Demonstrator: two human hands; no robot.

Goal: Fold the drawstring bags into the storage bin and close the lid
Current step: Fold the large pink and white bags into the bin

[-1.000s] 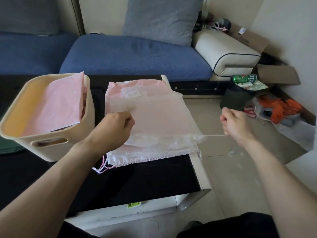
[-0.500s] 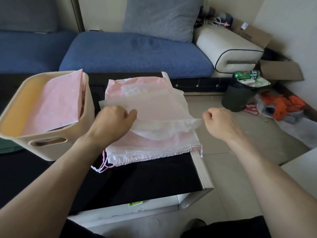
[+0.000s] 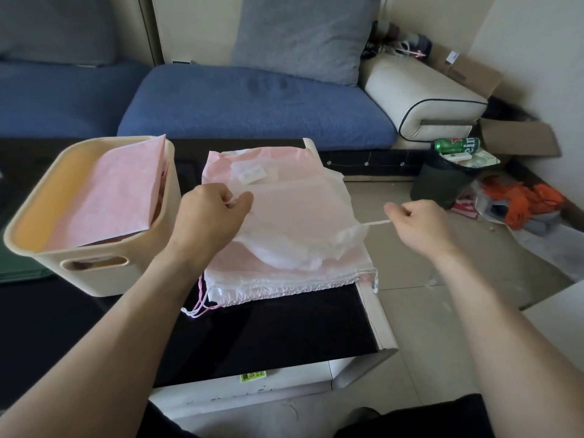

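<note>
From the head view, your left hand pinches the top drawstring bag at its left edge to anchor it on the stack near the desk's right edge. Your right hand grips its drawstring, stretched taut, likely to cinch it. The storage bin stands open at the left, a pink bag inside.

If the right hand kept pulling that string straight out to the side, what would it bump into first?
Probably nothing soon. The right hand pulls the string out over bare floor; the dark bin seems farther back, though depth is unclear.
</note>
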